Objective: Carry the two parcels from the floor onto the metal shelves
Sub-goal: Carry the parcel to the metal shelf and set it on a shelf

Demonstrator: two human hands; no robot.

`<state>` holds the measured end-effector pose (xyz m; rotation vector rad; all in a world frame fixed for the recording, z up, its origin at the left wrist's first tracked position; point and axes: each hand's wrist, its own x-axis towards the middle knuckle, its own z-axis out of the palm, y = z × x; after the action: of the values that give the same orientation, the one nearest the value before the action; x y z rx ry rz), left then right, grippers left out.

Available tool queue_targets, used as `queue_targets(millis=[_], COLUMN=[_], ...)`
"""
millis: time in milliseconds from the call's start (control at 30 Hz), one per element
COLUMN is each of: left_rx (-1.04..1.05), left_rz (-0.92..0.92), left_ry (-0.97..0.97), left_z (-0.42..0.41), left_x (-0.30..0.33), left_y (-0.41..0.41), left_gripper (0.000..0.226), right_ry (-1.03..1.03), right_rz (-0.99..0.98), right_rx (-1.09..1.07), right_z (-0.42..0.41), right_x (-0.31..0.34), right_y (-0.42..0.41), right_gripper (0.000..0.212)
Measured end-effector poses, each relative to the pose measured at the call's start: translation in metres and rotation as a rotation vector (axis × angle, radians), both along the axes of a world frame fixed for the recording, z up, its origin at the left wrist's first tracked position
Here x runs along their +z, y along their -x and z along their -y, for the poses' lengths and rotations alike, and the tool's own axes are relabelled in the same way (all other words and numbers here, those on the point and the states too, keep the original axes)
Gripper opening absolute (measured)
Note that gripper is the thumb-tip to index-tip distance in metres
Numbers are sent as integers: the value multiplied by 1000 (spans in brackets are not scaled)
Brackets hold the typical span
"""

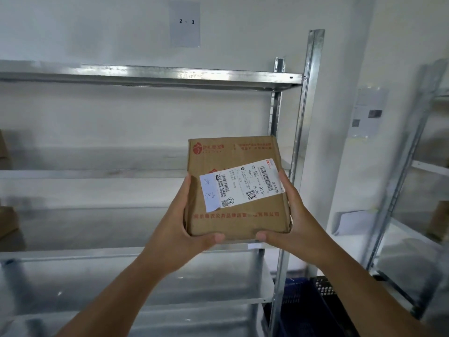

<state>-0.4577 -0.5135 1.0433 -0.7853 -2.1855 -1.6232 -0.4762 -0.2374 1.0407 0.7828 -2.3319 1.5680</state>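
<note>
I hold a brown cardboard parcel [233,152] with red print and a white shipping label in front of me, at the height of the middle shelves. My left hand [184,227] grips its left side and near edge. My right hand [291,215] grips its right side and near edge. The parcel is tilted, its top face turned towards me. Behind it stands the metal shelf unit [150,75] with several bare galvanised levels. A second parcel on the floor is not in view.
Brown cartons [7,220] sit at the far left on the shelves. The unit's upright post [301,142] rises just right of the parcel. A dark blue crate [303,300] lies on the floor at the lower right. Another metal rack [413,190] stands at the right, with a brown carton.
</note>
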Motion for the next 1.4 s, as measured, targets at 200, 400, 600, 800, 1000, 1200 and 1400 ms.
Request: queue_targets(millis=[200, 400, 600, 800, 1000, 1200, 1400], left_rx=[19, 45, 38, 67, 27, 48, 121], left_rz=[3, -32, -57, -49, -17, 93, 270], left_ry=[7, 28, 14, 22, 56, 25, 43], left_z=[-6, -38, -75, -91, -88, -85, -85], left_x=[1, 5, 31, 52, 74, 89, 100], left_y=[77, 166, 251, 333, 401, 457, 494], left_gripper=[123, 118, 104, 97, 92, 71, 57], right_ry=[-4, 26, 35, 27, 64, 137, 137], right_rz=[7, -4, 21, 11, 43, 141, 253], right_rx=[15, 49, 67, 42, 13, -91, -157], right_z=[-6, -29, -60, -72, -68, -55, -43], right_x=[2, 4, 25, 48, 65, 82, 94], right_y=[80, 176, 275, 359, 419, 462, 486], right_gripper=[124, 124, 125, 124, 107, 83, 75])
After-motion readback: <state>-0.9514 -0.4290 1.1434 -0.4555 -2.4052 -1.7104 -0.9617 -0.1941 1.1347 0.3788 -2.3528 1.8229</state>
